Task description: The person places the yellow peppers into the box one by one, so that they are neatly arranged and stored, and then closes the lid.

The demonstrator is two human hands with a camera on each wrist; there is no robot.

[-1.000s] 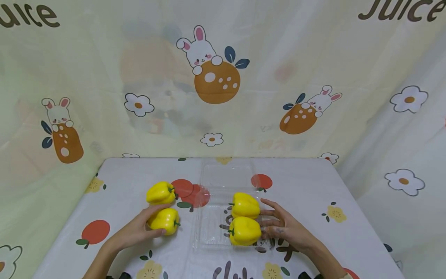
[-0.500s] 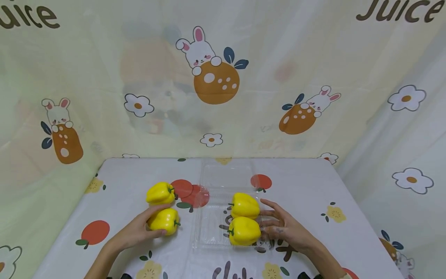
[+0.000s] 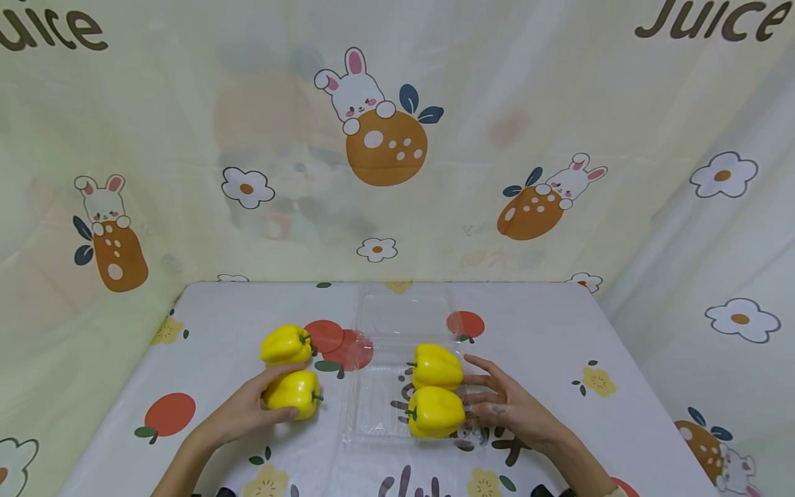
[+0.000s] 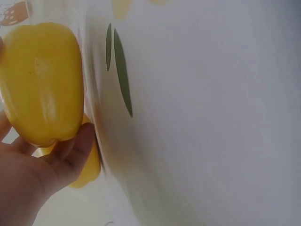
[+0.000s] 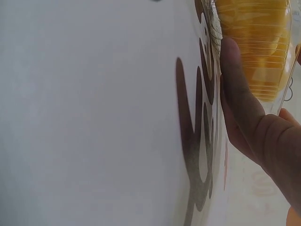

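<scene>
A clear plastic clamshell container [image 3: 373, 414] lies open, its lid [image 3: 406, 314] on the far side. Inside, along its right side, sit a far yellow bell pepper [image 3: 437, 366] and a near yellow bell pepper [image 3: 436, 412]. Left of the container, the left hand [image 3: 242, 407] grips a third pepper [image 3: 297, 395], just in front of a fourth pepper [image 3: 286, 344]. The right hand [image 3: 512, 411], fingers spread and relaxed, touches the container's right side.

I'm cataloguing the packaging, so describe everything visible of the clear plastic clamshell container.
The clamshell container is colourless and see-through, apparently thin moulded plastic, with fine ridges on its wall in the right wrist view. It lies open on the patterned tablecloth, base nearer the person, lid laid back on the far side. Two yellow bell peppers sit in the base's right half. The right hand touches its right side.
</scene>
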